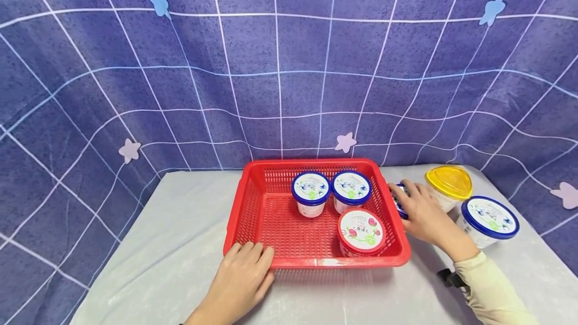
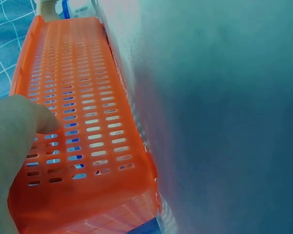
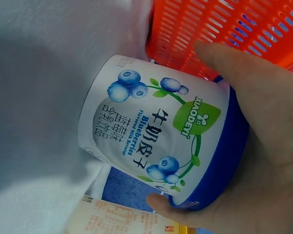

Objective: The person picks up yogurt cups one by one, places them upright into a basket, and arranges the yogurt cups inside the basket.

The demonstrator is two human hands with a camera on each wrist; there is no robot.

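A red plastic basket [image 1: 316,263] sits on the pale cloth. My left hand [image 1: 239,280] grips its front rim near the left corner, the thumb [image 2: 48,121] against the outer wall. Two blue-lidded tubs [image 1: 311,188] and a red-lidded tub [image 1: 361,232] with strawberry pictures stand inside, toward the right. Just outside the basket's right wall, my right hand [image 1: 426,214] holds a blueberry milk tub [image 3: 141,126] by its blue lid, fingers and thumb round the lid's edge. From the head view, the hand covers most of this tub.
Right of my right hand stand a yellow-lidded tub [image 1: 449,182] and a larger blue-lidded tub [image 1: 491,218], partly behind the forearm. A purple curtain [image 1: 289,89] with grid lines and stars hangs behind the cloth-covered table [image 1: 171,245].
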